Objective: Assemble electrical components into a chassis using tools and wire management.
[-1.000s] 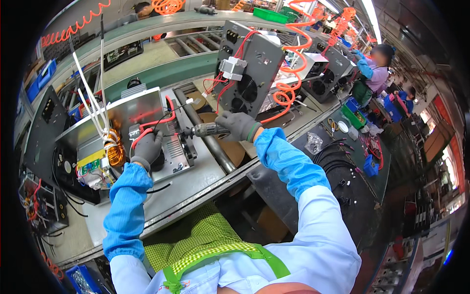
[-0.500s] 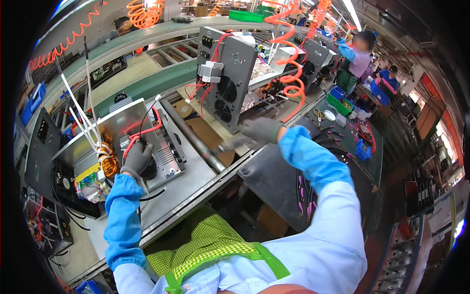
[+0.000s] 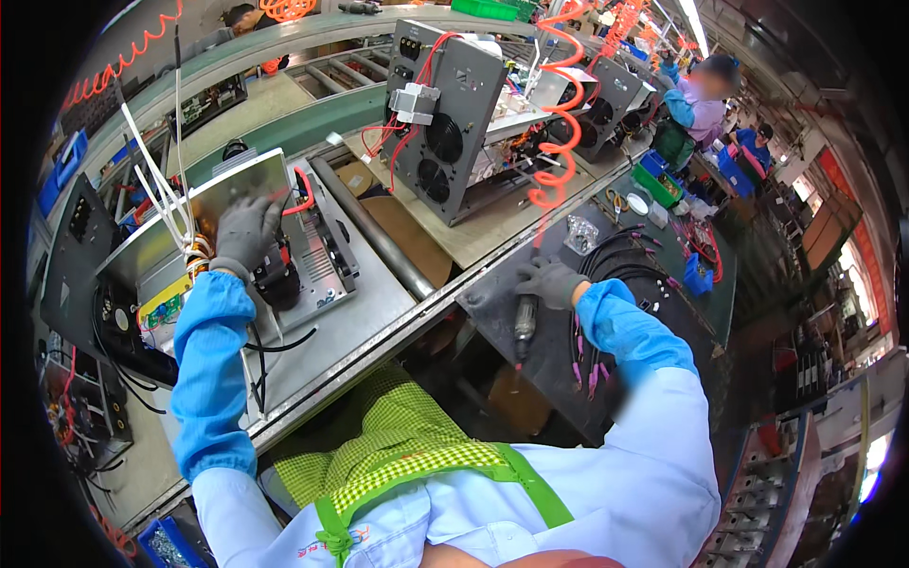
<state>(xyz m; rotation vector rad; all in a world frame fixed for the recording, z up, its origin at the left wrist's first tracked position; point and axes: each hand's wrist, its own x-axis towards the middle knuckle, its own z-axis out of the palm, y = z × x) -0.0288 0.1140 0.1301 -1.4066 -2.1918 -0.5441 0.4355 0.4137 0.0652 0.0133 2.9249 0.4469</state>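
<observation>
My left hand (image 3: 248,229), in a grey glove, is closed at the red cable (image 3: 304,189) inside an opened metal unit on the bench; the fingertips are partly hidden. Beside it lie a black part (image 3: 278,282), a finned metal heat sink (image 3: 317,254) and a copper coil (image 3: 198,254). White cables (image 3: 163,199) rise from the unit. My right hand (image 3: 552,282), also gloved, grips the upper end of a power screwdriver (image 3: 525,322) over the dark side table. The tool's bit points toward me, and an orange coiled hose (image 3: 562,133) runs down to it.
A grey fan-backed unit (image 3: 440,123) stands across the metal roller (image 3: 374,232). On the dark side table (image 3: 488,293) are black cables with pink ends (image 3: 592,364), a clear bag of small parts (image 3: 580,233) and a blue bin (image 3: 698,275). A person (image 3: 701,99) stands at the far right.
My right hand has moved right and toward me, bringing the screwdriver over the side table. My left hand has shifted up and left along the red cable, uncovering the black part.
</observation>
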